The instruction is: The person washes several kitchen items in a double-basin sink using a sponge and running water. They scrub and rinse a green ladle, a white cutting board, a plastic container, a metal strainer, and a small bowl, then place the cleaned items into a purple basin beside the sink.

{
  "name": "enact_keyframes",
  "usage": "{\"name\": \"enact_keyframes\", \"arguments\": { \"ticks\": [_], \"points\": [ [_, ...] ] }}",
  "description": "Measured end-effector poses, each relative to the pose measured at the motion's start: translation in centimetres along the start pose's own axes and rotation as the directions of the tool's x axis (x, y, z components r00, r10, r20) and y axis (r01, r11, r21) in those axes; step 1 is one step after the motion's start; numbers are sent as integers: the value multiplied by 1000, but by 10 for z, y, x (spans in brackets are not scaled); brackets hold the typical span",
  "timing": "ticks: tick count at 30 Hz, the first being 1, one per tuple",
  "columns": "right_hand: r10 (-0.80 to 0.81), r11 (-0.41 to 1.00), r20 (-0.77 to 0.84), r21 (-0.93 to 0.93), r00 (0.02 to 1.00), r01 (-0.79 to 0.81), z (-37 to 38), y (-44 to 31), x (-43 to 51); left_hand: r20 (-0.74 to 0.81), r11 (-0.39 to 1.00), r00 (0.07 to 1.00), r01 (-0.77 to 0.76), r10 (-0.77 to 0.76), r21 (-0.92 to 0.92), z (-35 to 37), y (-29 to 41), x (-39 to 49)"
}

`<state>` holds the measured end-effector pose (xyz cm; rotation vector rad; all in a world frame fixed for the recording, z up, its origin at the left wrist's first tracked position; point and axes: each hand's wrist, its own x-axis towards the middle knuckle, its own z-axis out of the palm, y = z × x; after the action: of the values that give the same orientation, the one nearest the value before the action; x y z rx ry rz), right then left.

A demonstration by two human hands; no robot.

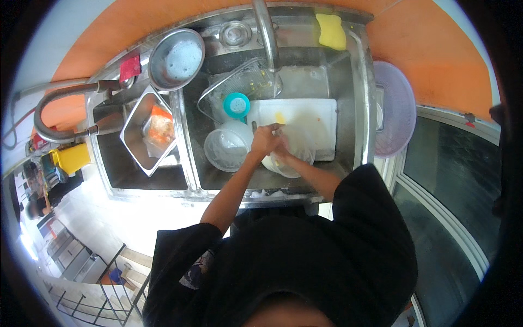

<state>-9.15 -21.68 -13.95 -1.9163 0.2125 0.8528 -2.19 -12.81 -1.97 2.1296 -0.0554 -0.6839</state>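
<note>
My left hand [264, 140] and my right hand [279, 148] meet over the right sink basin, with fingers bent and close together. What lies between the fingers is hidden and blurred. A translucent plastic tub [299, 164] is right by my right hand, partly under the wrist. Behind both hands a white cutting board [314, 112] lies in the basin, with a yellow smear near my fingertips. Left of my left hand sits a clear round tub [222, 149]. Beyond that tub are a teal strainer or scoop [236, 105] and a clear rectangular container [229, 83] lying tilted.
A faucet [267, 36] overhangs the basin. On the ledge are a metal bowl of suds [184, 59] and a yellow sponge [331, 32]. The left basin holds a steel pan [132, 135] with a bagged orange item [159, 126]. A purple basket [396, 110] stands right. Another person [39, 204] is far left.
</note>
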Motion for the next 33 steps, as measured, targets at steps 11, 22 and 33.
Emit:
{"name": "enact_keyframes", "arguments": {
  "ticks": [11,22,33],
  "points": [
    [246,769,472,-626,846,126,-18,18,-36,-296,986,944,-164,148,-29,13,-4,-26],
    [-272,955,427,7,863,297,-65,-30,-82,-122,985,988,72,-92,-159,-8,-3,-17],
    [-524,768,58,463,850,442,-226,-142,-121,18,890,917,-383,399,-248,-83,77,-10]
  ]
}}
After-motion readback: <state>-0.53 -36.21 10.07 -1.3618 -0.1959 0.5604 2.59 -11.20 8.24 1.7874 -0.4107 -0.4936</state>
